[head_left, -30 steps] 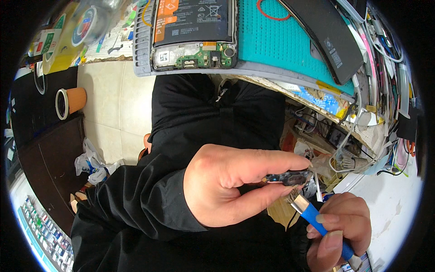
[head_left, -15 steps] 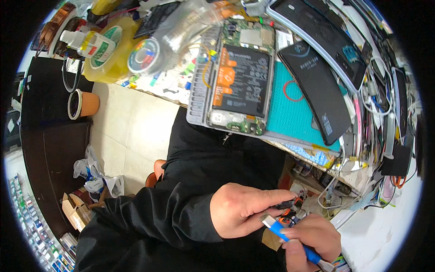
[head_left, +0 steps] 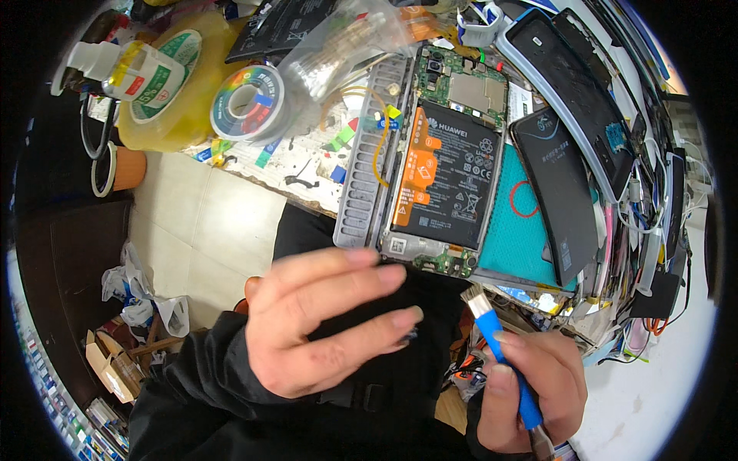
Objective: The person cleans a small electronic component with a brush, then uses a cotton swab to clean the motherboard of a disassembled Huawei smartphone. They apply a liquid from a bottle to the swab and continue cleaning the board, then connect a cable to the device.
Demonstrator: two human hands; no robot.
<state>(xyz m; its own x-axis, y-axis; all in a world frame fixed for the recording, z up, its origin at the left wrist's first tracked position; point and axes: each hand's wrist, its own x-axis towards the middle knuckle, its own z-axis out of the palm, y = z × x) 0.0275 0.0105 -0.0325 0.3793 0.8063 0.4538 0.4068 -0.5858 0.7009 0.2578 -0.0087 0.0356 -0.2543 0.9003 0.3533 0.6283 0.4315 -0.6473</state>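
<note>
My left hand (head_left: pixel 319 323) is raised just below the opened phone (head_left: pixel 443 173), upper fingers extended, with a small dark part (head_left: pixel 410 336) partly hidden at the lower fingertips, apparently pinched there. My right hand (head_left: pixel 538 384) grips a blue-handled brush (head_left: pixel 487 326) with its pale bristles pointing up toward the phone. The phone shows its black battery with orange tabs and green boards, and lies on a grey tray (head_left: pixel 356 200). A teal mat (head_left: pixel 503 230) with a red ring on it lies beside it, under a black back panel (head_left: pixel 553 200).
A solder spool (head_left: pixel 247 104), white pump bottle (head_left: pixel 127 73), yellow container (head_left: pixel 169 115) and plastic bag (head_left: pixel 338 54) crowd the bench's left. Cables and phone frames (head_left: pixel 573 100) pile at right. A bin (head_left: pixel 131 169), plastic bags (head_left: pixel 138 292) and a cardboard box (head_left: pixel 114 365) stand lower left.
More of the bench has come into view. My left hand has moved left and up toward the phone, its upper fingers spreading. The brush in my right hand has tilted more upright.
</note>
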